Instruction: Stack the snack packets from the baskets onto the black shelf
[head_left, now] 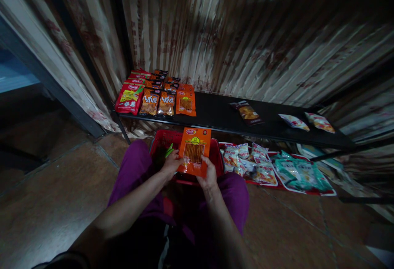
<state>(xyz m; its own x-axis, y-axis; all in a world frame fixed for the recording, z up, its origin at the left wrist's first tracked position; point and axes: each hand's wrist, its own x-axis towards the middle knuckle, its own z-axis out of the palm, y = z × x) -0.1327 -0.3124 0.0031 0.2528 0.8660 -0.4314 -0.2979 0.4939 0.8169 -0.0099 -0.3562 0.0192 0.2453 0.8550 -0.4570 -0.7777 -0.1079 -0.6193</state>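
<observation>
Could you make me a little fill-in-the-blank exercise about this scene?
1. The left hand and right hand hold one packet, mainly coloured ____.
2. The shelf is coloured ____.
3. The trousers are coloured ____.
4. Compared with the shelf, the teal packets sit at a ____ level.

Missing words: orange; black; purple; lower.

Orange pkt (pixel 195 151) w/ some yellow, red basket (pixel 218 160), black shelf (pixel 213 111), purple pants (pixel 236 195), stripy brown & cream curtain (pixel 184 23).

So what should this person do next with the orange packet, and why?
Perhaps raise the orange snack packet to the black shelf, beside the matching orange packet: left fingers and right fingers hold its lower part, and its match ends the row there.
</observation>
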